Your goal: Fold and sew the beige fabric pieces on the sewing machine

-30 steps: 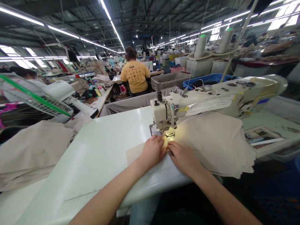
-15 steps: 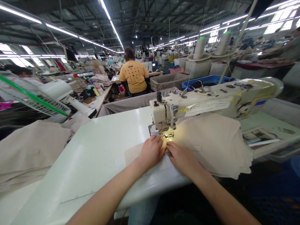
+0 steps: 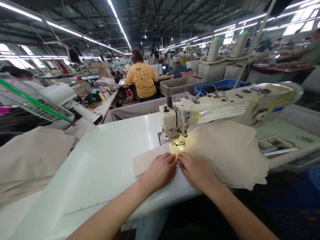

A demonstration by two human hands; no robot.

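Note:
A white sewing machine (image 3: 175, 121) stands on the pale table, its lamp lighting the needle area. Beige fabric (image 3: 145, 161) lies under the presser foot (image 3: 179, 143) and spreads left of it. Just in front of the foot, my left hand (image 3: 162, 168) is closed, fingertips pinching the fabric edge. My right hand (image 3: 193, 166) meets it from the right, thumb and forefinger also pinched on the fabric. The fingertips of both hands nearly touch. To the right, a wide stack of beige fabric pieces (image 3: 232, 153) lies beneath the machine arm.
Another heap of beige fabric (image 3: 32, 160) lies at the left. A white fan with a green-rimmed guard (image 3: 57, 96) stands behind it. Beyond the table are grey cloth bins (image 3: 140, 108), a blue basket (image 3: 225, 85) and a seated person in a yellow shirt (image 3: 142, 80). Thread cones (image 3: 213, 50) stand behind the machine.
My left hand has drawn back slightly from the presser foot toward me, showing more of the fabric on the left. My right hand has hardly moved.

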